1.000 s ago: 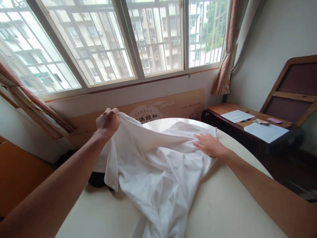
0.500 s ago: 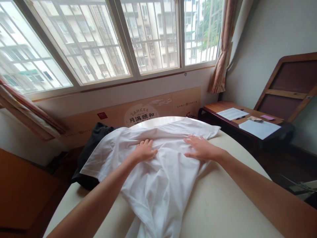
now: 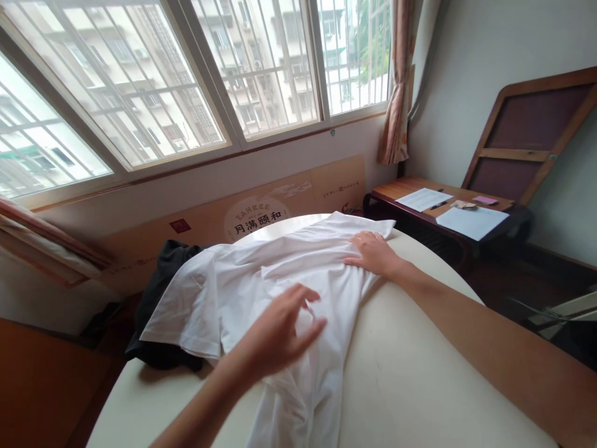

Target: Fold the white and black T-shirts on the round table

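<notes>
A white T-shirt (image 3: 242, 267) lies spread and wrinkled over the round, pale table (image 3: 401, 361). One short sleeve points to the lower left, and the lower part of the cloth runs in folds toward me. My left hand (image 3: 291, 326) is above the middle of the shirt, thumb and fingers apart in a loose curve, with nothing in it. My right hand (image 3: 373, 252) lies flat on the shirt's far right part, fingers stretched out. Beneath the shirt's left side, dark cloth (image 3: 161, 298) hangs at the table's edge.
Behind the table, a printed cardboard panel (image 3: 298, 199) leans below the barred windows. To the right stands a low wooden table (image 3: 415, 186) with papers (image 3: 471, 222), a pen and a pink item. An orange-brown panel (image 3: 41, 379) is at lower left.
My left hand has lifted off the shirt and come nearer to me. My right hand stays on the cloth. The camera view has turned slightly.
</notes>
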A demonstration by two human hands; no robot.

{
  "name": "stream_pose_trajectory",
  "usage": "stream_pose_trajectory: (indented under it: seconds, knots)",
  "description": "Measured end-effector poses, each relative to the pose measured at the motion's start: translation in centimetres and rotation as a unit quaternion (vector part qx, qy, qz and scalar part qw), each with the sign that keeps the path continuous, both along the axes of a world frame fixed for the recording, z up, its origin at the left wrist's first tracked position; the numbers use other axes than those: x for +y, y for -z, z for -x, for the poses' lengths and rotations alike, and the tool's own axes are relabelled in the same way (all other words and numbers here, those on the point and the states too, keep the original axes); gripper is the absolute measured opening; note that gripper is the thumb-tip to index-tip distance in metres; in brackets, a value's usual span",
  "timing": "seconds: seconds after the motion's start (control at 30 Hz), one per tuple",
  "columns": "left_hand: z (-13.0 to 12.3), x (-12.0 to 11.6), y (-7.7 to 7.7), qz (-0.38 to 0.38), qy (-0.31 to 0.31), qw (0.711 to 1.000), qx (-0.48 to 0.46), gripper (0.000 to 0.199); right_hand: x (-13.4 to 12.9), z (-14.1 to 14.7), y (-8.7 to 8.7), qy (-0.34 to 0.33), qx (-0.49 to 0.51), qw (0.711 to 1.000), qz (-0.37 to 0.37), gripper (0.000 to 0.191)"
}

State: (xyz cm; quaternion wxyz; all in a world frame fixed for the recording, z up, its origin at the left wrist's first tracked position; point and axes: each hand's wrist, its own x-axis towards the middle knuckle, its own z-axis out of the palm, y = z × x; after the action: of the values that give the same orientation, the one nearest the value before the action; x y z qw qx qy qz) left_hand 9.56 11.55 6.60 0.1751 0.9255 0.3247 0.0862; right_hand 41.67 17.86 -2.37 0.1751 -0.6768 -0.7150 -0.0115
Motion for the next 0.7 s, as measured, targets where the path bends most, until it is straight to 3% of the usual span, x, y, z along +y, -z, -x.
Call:
stream_pose_trajectory:
  seconds: [0.03,0.1,0.13,0.2,0.27,0.33,0.43,0.5,0.57,0.6,0.67,0.7]
  knots:
    - [-0.1,-2.6,-0.1,0.027,0.037,0.998,0.032,0.051,0.0,0.2,-0.1,0.004,-0.007,1.0,-0.014,0.062]
    - [0.2,-6.3,0.5,0.029,0.044,0.995,0.09,0.072,-0.1,0.7,-0.4,0.007,-0.014,0.999,-0.037,0.053]
    - [0.6,-7.2,1.0,0.035,0.024,0.993,0.111,0.066,-0.2,0.9,-0.7,0.006,-0.014,0.999,-0.047,0.049]
    - [1.5,-7.5,2.0,0.065,-0.031,0.991,0.111,0.037,-0.6,1.4,-1.5,-0.002,-0.006,0.997,-0.073,0.037]
    - [2.6,-6.3,2.3,0.115,-0.099,0.988,0.04,0.014,-1.4,2.0,-2.5,-0.03,0.026,0.994,-0.101,0.024]
    - [3.8,-4.5,2.0,0.163,-0.18,0.966,-0.091,0.023,-2.5,2.9,-3.8,-0.081,0.084,0.988,-0.103,0.022]
    - [5.9,-1.7,1.4,0.243,-0.296,0.885,-0.265,0.03,-5.0,5.1,-5.9,-0.169,0.158,0.971,-0.053,0.041]
    - [7.5,0.0,1.5,0.293,-0.327,0.848,-0.297,0.03,-6.8,7.0,-6.8,-0.234,0.169,0.957,-0.015,0.046]
    - [9.0,1.3,2.0,0.306,-0.337,0.848,-0.27,0.032,-8.1,9.0,-6.8,-0.308,0.146,0.94,0.006,0.038]
    - [9.6,1.7,2.3,0.297,-0.347,0.855,-0.247,0.034,-8.5,9.9,-6.5,-0.335,0.122,0.934,0.006,0.043]
    - [10.4,2.2,2.6,0.256,-0.364,0.872,-0.203,0.038,-8.5,11.4,-5.2,-0.349,0.065,0.935,-0.01,0.065]
    - [10.6,2.2,2.6,0.231,-0.368,0.881,-0.186,0.04,-8.2,12.0,-4.4,-0.336,0.037,0.941,-0.021,0.064]
